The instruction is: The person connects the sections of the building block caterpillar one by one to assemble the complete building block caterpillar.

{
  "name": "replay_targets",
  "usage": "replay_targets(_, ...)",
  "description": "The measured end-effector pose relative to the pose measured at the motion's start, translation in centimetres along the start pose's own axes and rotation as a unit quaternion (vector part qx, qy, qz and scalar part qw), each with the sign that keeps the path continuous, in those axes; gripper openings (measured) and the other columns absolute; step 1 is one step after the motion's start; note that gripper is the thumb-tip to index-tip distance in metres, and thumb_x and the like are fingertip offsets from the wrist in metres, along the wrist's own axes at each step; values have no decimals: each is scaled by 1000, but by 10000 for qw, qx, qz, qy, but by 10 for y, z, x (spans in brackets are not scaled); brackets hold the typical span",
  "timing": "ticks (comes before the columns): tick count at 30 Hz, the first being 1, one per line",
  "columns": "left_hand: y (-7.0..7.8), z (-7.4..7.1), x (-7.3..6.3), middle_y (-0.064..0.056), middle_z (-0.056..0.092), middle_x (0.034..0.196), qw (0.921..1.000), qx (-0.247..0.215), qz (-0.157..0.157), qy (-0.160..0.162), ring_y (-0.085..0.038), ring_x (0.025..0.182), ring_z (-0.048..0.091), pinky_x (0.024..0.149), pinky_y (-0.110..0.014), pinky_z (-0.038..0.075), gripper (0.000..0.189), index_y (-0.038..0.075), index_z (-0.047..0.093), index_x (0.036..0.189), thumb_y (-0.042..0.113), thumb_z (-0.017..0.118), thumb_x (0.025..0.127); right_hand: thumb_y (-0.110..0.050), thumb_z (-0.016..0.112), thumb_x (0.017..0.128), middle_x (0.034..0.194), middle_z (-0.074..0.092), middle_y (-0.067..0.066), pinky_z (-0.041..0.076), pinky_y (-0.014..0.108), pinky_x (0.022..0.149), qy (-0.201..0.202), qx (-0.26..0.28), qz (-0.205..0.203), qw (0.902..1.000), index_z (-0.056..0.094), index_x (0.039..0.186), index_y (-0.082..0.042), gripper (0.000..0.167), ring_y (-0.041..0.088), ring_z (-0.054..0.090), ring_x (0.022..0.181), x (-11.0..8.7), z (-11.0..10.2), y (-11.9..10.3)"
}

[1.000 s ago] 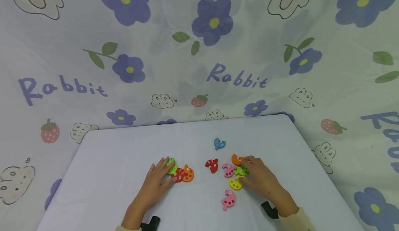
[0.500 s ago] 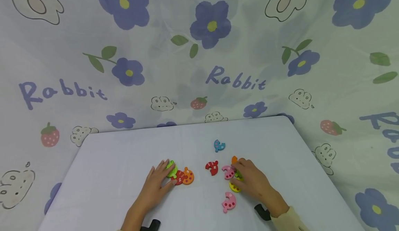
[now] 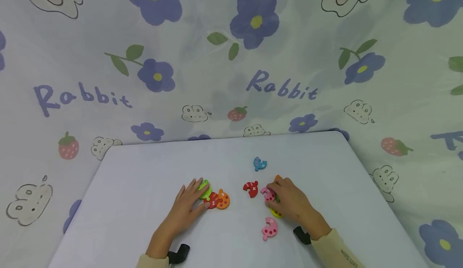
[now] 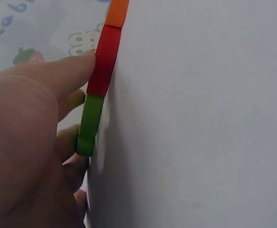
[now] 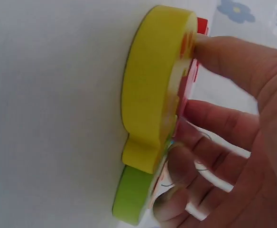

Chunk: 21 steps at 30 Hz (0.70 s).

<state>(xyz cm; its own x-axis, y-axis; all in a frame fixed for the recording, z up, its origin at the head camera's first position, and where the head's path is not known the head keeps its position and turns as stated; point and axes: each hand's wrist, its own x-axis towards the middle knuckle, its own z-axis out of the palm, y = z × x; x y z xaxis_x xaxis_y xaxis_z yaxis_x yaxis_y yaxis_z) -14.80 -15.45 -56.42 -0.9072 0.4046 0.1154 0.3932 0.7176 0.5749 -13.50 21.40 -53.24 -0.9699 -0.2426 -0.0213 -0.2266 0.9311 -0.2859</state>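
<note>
My left hand (image 3: 188, 203) lies with its fingers spread over a joined row of numbered puzzle pieces. Its fingertips touch the green piece (image 4: 90, 123), and its thumb tip is at the red piece (image 4: 103, 61) marked 2. An orange dotted piece (image 3: 223, 199) continues that row. On the right, my right hand (image 3: 291, 201) pinches a pink dotted puzzle piece (image 3: 268, 194) between thumb and index finger. Under this hand are a yellow piece (image 5: 148, 80) and a green piece (image 5: 131, 192), mostly covered in the head view. An orange piece (image 3: 277, 177) peeks out above the knuckles.
Between the hands lies a red striped piece (image 3: 251, 189). A blue piece (image 3: 259, 164) sits farther back, and another pink piece (image 3: 269, 228) is nearer the front. The white table (image 3: 162, 163) ends at a curtain (image 3: 202, 83) printed with flowers. Black wrist mounts (image 3: 179, 254) show below the hands.
My right hand has moved left from the yellow, green and orange pieces onto the pink piece, now between thumb and index finger. The left hand stays on its row. The head view has shifted slightly.
</note>
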Motion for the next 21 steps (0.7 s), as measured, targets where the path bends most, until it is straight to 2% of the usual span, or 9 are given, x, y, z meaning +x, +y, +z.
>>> replay_targets(5,-1,-3,0,-9,31,169,9998,-164,12,-140,-39,158,18,125,-65,3,62,18,52,156,33,72,100,-46,88,82,117,64,0,60,34,91,254,68,-479,9985,72,126,-14,57,17,56,109,6,1,-3)
replay_targets(9,-1,-5,-1,-10,28,170,9995,-202,76,-236,-39,158,17,125,-66,1,62,18,51,156,35,71,100,-45,85,86,122,67,0,60,37,92,383,329,-812,9954,71,129,-14,55,18,58,112,13,-2,-13)
replay_targets(15,0,-8,-2,-11,23,172,9982,-252,150,-525,-38,159,13,124,-67,-4,62,19,51,157,30,72,100,-42,80,92,129,68,-2,57,40,98,-37,732,-1164,9905,66,138,-16,55,17,60,118,28,-4,-34)
replay_targets(21,0,-7,0,-11,18,173,9964,-346,302,-712,-38,160,9,123,-67,-7,62,22,49,158,34,70,101,-42,76,94,125,69,-4,55,35,101,-391,350,-1732,9835,67,138,-16,52,14,60,114,50,5,-56)
